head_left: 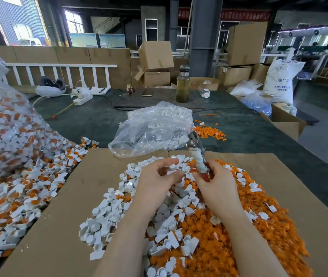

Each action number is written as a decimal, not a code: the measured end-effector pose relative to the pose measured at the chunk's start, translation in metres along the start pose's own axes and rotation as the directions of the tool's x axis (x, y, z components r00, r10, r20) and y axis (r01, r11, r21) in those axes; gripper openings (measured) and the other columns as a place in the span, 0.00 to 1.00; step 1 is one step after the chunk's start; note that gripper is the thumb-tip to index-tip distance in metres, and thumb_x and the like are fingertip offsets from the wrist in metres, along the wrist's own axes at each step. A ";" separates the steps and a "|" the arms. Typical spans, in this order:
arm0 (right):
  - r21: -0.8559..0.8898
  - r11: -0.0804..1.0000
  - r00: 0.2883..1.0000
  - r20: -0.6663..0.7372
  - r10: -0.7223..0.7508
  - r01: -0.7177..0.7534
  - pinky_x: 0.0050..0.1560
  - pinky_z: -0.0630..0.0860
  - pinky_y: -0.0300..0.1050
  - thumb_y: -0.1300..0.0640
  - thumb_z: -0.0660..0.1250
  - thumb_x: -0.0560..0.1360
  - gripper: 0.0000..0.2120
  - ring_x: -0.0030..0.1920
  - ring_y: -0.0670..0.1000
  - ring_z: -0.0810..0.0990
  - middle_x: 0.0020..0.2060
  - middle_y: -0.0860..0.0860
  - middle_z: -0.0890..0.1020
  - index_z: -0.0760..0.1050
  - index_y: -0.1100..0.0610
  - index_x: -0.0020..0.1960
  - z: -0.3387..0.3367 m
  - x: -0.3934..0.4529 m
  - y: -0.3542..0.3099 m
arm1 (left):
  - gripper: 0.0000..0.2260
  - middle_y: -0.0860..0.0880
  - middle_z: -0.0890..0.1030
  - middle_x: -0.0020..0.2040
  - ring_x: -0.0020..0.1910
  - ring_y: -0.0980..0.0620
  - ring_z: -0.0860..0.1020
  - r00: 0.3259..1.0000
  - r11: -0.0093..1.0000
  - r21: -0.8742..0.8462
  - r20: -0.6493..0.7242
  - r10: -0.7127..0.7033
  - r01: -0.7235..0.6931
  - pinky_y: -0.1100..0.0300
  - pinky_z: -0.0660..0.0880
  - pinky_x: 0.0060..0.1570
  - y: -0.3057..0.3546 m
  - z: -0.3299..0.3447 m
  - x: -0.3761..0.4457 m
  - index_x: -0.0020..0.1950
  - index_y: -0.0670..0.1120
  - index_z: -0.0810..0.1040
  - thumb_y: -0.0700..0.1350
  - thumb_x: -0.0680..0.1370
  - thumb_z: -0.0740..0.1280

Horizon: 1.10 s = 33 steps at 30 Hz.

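Observation:
A cardboard sheet [63, 212] lies in front of me with a heap of small white plastic caps [107, 214] on its left part and orange plastic pieces [225, 246] on its right. My left hand [157, 176] hovers over the heap and pinches a white cap [172, 167] between thumb and fingers. My right hand [217, 182] grips a tape-wrapped tool with a red handle [198, 156], its metal head pointing up and away.
A clear bag of white parts [153, 126] sits just beyond the cardboard. A big bag and spill of assembled white-and-orange pieces [15, 148] fills the left. More orange pieces [209, 130], a glass bottle [183, 84], a phone [146, 92], a power strip and boxes lie farther back.

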State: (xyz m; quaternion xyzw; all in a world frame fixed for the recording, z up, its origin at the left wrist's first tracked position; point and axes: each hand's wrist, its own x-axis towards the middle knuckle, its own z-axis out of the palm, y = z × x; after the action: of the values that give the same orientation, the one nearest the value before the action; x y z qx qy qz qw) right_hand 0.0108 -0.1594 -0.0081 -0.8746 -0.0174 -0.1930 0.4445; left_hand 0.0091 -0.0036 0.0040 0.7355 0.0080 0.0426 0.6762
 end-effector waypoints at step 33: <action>0.192 0.981 0.991 -0.133 -0.013 0.039 0.48 0.79 0.42 0.54 0.74 0.73 0.13 0.47 0.40 0.80 0.45 0.40 0.81 0.72 0.41 0.50 0.003 -0.005 -0.006 | 0.06 0.46 0.86 0.36 0.41 0.45 0.86 0.991 0.978 -0.203 -0.112 -0.070 0.046 0.59 0.82 0.41 0.012 0.019 -0.008 0.41 0.46 0.85 0.36 0.72 0.75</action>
State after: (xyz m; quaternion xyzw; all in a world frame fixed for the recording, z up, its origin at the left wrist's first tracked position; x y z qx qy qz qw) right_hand 0.0060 -0.1526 -0.0063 -0.8122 -0.0184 -0.2531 0.5253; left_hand 0.0021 -0.0243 0.0138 0.6594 0.0654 0.0671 0.7459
